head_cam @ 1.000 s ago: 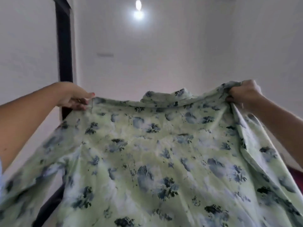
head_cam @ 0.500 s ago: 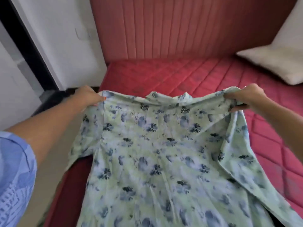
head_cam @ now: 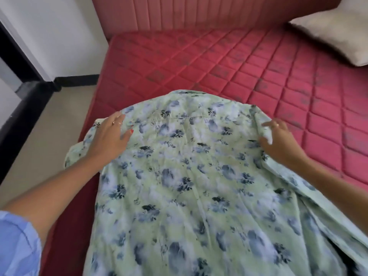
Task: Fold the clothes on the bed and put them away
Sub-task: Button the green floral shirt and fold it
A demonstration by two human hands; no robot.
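A pale green shirt (head_cam: 191, 176) with a blue flower print lies spread back-up on the red quilted mattress (head_cam: 219, 62), its collar toward the headboard. My left hand (head_cam: 110, 136) rests flat on the shirt's left shoulder with fingers spread. On the right shoulder seam lies my right hand (head_cam: 278, 140), its fingers stretched over a fold of cloth. The left sleeve hangs off the mattress edge. The right sleeve lies along my right forearm.
A red ribbed headboard (head_cam: 199, 12) runs across the back. A cream pillow (head_cam: 334, 32) lies at the far right of the mattress. Left of the bed are beige floor (head_cam: 45, 140), a white wall and a dark door frame (head_cam: 14, 46).
Both hands lowered the shirt from the air onto the mattress and let go of its shoulders. They now lie flat on it. The view tilted from the ceiling down to the bed.
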